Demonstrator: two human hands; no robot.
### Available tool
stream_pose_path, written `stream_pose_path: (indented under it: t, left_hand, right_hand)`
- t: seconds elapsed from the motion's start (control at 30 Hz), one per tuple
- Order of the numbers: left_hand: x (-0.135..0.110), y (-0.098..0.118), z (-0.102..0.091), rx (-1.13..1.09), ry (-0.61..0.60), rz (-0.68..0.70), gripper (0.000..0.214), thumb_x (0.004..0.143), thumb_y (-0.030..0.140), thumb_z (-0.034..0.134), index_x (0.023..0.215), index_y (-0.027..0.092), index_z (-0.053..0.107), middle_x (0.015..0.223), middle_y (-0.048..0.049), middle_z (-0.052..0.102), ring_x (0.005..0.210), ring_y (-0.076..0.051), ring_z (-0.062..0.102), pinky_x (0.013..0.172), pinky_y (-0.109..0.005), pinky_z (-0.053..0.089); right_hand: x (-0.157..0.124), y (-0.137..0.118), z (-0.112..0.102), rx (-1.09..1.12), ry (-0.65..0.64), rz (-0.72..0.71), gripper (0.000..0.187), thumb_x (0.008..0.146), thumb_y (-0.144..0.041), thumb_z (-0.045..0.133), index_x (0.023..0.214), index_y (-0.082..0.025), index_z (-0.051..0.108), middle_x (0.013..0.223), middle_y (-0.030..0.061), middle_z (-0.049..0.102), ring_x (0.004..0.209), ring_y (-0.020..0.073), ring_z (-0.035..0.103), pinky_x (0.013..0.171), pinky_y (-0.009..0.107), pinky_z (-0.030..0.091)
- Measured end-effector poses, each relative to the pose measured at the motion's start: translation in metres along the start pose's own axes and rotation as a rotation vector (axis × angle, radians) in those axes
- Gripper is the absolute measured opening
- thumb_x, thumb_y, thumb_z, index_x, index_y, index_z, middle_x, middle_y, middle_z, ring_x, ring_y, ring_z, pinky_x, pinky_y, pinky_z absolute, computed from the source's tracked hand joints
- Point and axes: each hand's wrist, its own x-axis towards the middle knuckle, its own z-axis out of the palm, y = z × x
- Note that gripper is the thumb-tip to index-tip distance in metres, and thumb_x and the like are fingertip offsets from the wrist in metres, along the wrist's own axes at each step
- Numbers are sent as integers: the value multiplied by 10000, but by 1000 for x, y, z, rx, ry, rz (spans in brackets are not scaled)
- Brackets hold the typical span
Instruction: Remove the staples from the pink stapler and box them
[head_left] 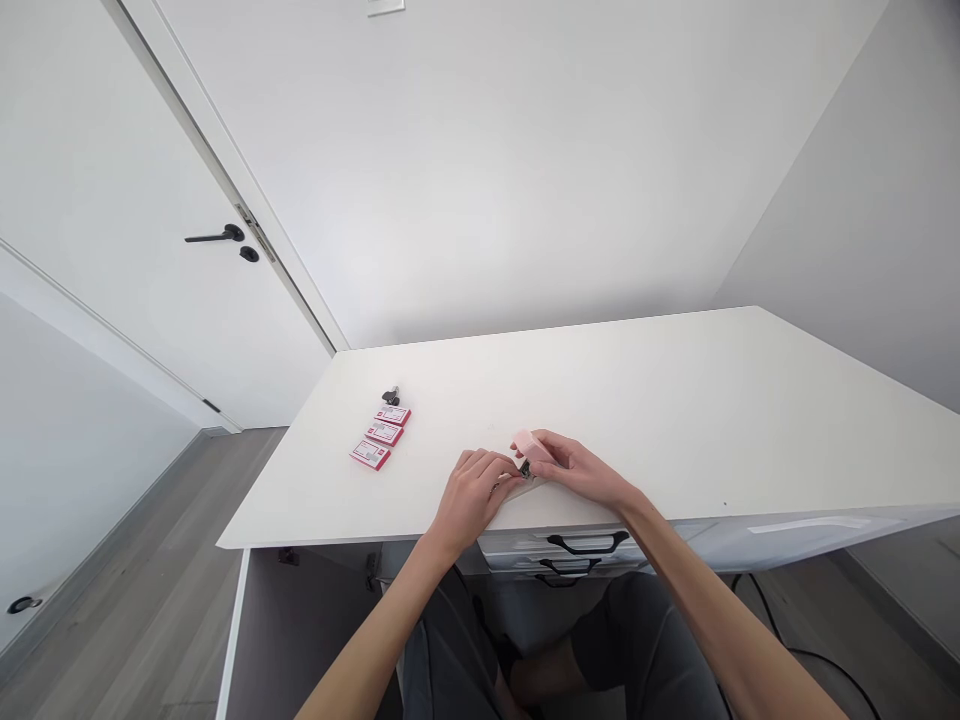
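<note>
- The right hand [576, 470] grips the pink object [531, 446] between bent fingers and thumb, narrowly closed.
- The small dark metal piece [525, 468] lies just on the near side of the pink object, between both hands' fingertips; neither hand is plainly nearer.
- The left hand [471, 492] is left of the pink object, fingers bunched narrow; whether they pinch the metal piece, or how its long axis runs, I cannot tell.
- Three red-and-white boxes [384, 433] lie well left of the pink object.
</note>
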Motion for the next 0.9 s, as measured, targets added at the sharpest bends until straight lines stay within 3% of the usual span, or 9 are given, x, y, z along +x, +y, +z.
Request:
stream_pose_path:
  t: [0.2, 0.37, 0.47, 0.77, 0.9]
  left_hand:
    - [-3, 1, -1, -125, 130, -126, 205, 1052, 422, 580, 994, 261, 693, 1030, -45, 780, 997, -232, 691, 955, -416, 493]
    - [-2, -6, -5, -358, 408, -464, 228, 987, 467, 660, 1025, 243, 687, 1052, -56, 769, 965, -217, 692, 917, -385, 532]
    - [0, -13, -7, -522, 517, -588, 298, 963, 500, 682, 1057, 219, 648, 1070, -85, 764, 1010, -220, 708, 925, -380, 553]
    - [-2, -14, -6, -543, 609, -631, 349, 953, 529, 689, 1069, 208, 613, 1064, -95, 741, 963, -202, 695, 904, -363, 557]
    - [-3, -16, -5, -551, 648, -644, 351, 968, 527, 671, 1094, 209, 593, 1054, -85, 721, 903, -182, 678, 876, -348, 558]
  right_hand:
    - [-1, -2, 0, -16, 9, 19, 492, 947, -669, 638, 1241, -282, 717, 1059, 49, 731, 1030, 285, 651, 892, 416, 557]
    - [-2, -2, 1, 20, 10, 36, 482, 941, -637, 666, 1246, -267, 713, 1111, 55, 732, 1029, 285, 659, 882, 401, 548]
    - [-3, -5, 3, 3, 21, 75, 440, 938, -628, 679, 1202, -278, 717, 1093, 44, 734, 1003, 284, 663, 852, 387, 537]
    - [-2, -5, 15, -85, 86, 92, 396, 962, -596, 650, 1208, -292, 715, 1118, 29, 765, 991, 286, 689, 830, 386, 543]
    - [2, 6, 22, -132, 149, 26, 470, 1017, -568, 565, 1411, -320, 629, 1358, 43, 721, 1204, 314, 668, 1008, 452, 533]
